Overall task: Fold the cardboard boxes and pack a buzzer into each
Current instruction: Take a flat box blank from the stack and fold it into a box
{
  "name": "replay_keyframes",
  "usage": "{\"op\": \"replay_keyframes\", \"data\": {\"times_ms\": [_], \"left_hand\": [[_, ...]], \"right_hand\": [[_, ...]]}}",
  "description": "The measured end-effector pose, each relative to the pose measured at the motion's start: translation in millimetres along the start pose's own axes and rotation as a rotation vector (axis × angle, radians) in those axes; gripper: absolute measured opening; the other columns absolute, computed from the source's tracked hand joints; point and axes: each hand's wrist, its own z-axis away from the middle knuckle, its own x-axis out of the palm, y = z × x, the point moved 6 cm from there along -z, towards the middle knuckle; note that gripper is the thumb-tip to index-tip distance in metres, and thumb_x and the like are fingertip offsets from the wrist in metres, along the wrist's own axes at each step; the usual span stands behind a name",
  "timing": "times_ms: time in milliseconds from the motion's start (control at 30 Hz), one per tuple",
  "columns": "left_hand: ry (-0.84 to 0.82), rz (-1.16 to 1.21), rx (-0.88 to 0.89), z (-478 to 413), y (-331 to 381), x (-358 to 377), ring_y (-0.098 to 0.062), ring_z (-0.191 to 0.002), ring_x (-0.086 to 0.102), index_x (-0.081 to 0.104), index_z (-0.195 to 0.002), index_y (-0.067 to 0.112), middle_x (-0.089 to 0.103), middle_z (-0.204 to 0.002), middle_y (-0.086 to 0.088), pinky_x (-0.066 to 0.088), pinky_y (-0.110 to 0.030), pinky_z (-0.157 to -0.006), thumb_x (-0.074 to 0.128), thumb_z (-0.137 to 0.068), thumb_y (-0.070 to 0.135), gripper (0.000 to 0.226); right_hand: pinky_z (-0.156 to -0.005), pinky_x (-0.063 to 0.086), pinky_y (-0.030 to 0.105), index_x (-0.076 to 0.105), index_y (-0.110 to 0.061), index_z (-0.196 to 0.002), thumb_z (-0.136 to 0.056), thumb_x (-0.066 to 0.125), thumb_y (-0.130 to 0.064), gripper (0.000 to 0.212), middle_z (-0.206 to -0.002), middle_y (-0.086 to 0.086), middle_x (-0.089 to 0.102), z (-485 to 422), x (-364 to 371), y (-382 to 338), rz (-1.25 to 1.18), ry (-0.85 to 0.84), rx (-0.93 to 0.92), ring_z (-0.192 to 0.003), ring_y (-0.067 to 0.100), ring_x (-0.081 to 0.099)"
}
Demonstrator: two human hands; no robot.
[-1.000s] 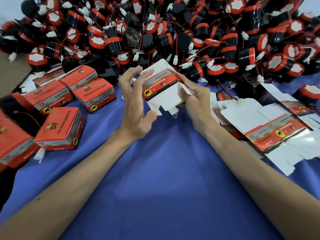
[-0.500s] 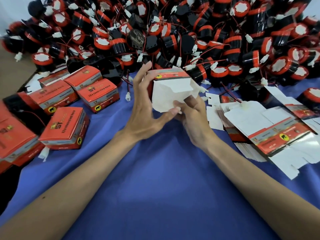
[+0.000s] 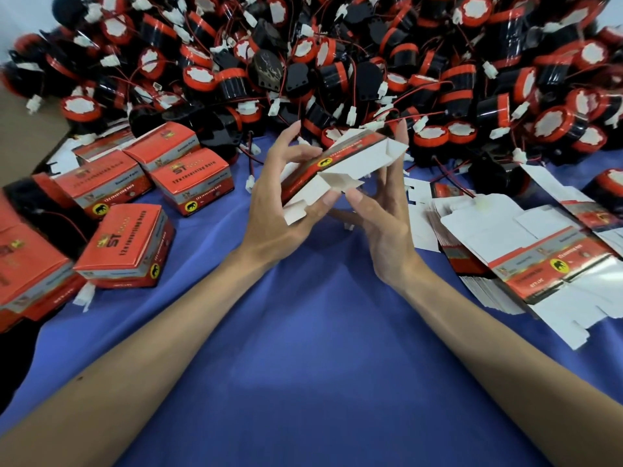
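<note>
Above the blue-covered desk (image 3: 320, 358), near its middle and just in front of the heap of buzzers (image 3: 337, 69), a partly folded cardboard box (image 3: 347, 166) is held up in the air between both hands. It is tilted, with its red printed side turned to the left and its white inside turned toward the camera. The right end is seen open, and white flaps stick out at the lower edge.

The box is gripped by the left hand (image 3: 276, 214) from the left. The fingers are curled over the red side, the forefinger is raised, and the thumb is pressed against a white flap at the bottom. By the right hand (image 3: 384, 230) the box is pinched from the other side. Its thumb is set on the flap close to the left thumb, while the long fingers are stretched up behind the open end.

Black buzzers with red rims, red wires and white plugs are piled across the whole far side of the desk. To the left, several closed boxes (image 3: 129, 244) in red are set on the cloth, some touching one another. To the right, a stack of flat box blanks (image 3: 526, 264) is spread out, white side mostly up, well apart from the held box. One loose white plug (image 3: 250, 183) is seen lying on the cloth just beside the left hand.
</note>
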Motion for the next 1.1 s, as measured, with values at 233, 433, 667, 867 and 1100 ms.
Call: {"op": "replay_keyframes", "data": {"times_ms": [233,433,667,867,1100], "left_hand": [[0.052,-0.023,-0.015,0,-6,-4,-0.01,-0.121,0.042,0.031,-0.14,-0.004,0.039,-0.126,-0.016,0.039,-0.02,-0.1,0.065,-0.079,0.05,0.088],[0.059,0.095,-0.083,-3,-13,-3,-0.04,-0.13,0.036,0.02,-0.14,0.006,0.025,-0.135,-0.028,0.044,-0.055,-0.101,0.057,-0.062,0.086,0.118],[-0.017,0.002,-0.056,-4,-6,3,-0.042,-0.124,0.04,0.027,-0.137,-0.004,0.03,-0.128,-0.018,0.042,-0.057,-0.1,0.053,-0.069,0.083,0.113],[0.023,-0.026,-0.07,-1,-7,1,-0.033,-0.125,0.041,0.037,-0.134,-0.001,0.033,-0.126,-0.011,0.044,-0.051,-0.101,0.057,-0.079,0.069,0.091],[0.081,0.08,-0.166,-2,-13,-4,-0.019,-0.116,0.048,0.038,-0.129,0.008,0.035,-0.126,-0.011,0.048,-0.044,-0.097,0.055,-0.07,0.08,0.094]], "right_hand": [[-0.092,0.05,0.057,0.021,-0.012,-0.149,-0.075,0.05,-0.002,0.081,-0.143,0.014,0.041,2,6,-1,0.139,-0.075,0.033,-0.119,0.031,0.053],[-0.081,0.054,0.026,0.019,-0.028,-0.148,-0.091,0.05,-0.005,0.069,-0.156,0.01,0.027,1,12,2,0.101,-0.136,0.064,-0.103,0.013,0.064],[-0.075,0.056,0.029,0.037,-0.018,-0.144,-0.097,0.052,-0.006,0.051,-0.135,0.019,0.053,-5,2,10,0.032,-0.025,0.131,-0.107,0.027,0.064],[-0.069,0.056,0.025,0.047,-0.027,-0.134,-0.092,0.06,-0.01,0.048,-0.128,0.011,0.057,-5,1,6,-0.005,-0.006,0.104,-0.099,0.017,0.066],[-0.071,0.056,0.027,0.048,-0.034,-0.131,-0.095,0.054,-0.019,0.04,-0.12,0.004,0.065,-4,5,6,-0.037,-0.072,0.13,-0.088,0.029,0.072]]}}
